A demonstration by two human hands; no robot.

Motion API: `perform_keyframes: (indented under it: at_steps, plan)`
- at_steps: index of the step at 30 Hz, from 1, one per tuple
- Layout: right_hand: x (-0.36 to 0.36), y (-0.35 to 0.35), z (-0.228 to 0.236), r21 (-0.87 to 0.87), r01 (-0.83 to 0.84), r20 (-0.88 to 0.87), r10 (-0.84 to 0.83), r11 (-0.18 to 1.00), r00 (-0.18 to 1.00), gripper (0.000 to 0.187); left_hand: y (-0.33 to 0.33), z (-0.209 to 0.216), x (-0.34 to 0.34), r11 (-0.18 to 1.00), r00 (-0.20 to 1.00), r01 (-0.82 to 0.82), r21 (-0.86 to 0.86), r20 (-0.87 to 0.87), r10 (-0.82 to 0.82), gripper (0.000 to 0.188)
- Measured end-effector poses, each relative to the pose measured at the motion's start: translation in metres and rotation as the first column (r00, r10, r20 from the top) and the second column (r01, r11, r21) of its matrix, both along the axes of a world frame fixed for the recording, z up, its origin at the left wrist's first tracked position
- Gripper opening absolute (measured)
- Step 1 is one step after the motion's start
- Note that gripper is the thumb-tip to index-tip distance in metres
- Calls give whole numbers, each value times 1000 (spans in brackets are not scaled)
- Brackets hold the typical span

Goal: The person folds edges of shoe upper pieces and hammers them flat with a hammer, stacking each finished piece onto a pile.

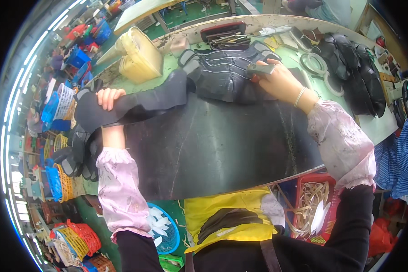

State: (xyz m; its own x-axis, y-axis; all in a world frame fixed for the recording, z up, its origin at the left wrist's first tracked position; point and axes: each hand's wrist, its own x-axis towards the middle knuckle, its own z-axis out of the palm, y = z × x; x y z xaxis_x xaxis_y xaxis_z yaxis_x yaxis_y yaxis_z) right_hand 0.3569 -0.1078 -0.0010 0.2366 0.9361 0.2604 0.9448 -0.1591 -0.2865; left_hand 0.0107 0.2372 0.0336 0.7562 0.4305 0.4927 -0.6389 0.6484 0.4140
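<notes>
A black boot upper (143,104) stretches across the left part of the dark work board (222,140). My left hand (109,99) is closed on its left end, the fingers curled over the black material and the palm hidden by it. At the far middle lie several black uppers (226,79) overlapping in a row, with pale edge lines. Over their right end, my right hand (279,81) is closed round a dark grey block-shaped tool (262,69). A bit of red shows under the tool; its handle, if any, is hidden by the fingers.
A yellow plastic container (142,56) stands far left, near a tray of pens and tools (229,41). White tape rolls (313,64) and a black pile of uppers (353,72) lie right. More black pieces (79,152) hang left. Below are a blue basket (174,231) and red basket (299,195).
</notes>
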Motion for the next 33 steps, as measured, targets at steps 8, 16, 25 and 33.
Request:
perform_keyframes:
  at_steps: [8,16,25,33]
  plan:
    - [-14,-3,1,123,-42,-47,48,991,998,22,-12,85,-89,785,889,99,612,-408,207,31]
    - [-52,-40,56,178,86,-269,-36,980,962,22,-252,27,-4,350,537,683,641,-765,355,14]
    - [-153,-126,79,-303,-177,-627,-56,936,777,16,-282,-44,25,-81,682,266,961,-128,720,17]
    - [-154,-129,60,-155,-108,-614,-10,982,789,19,-282,-46,19,-62,674,199,978,-90,733,17]
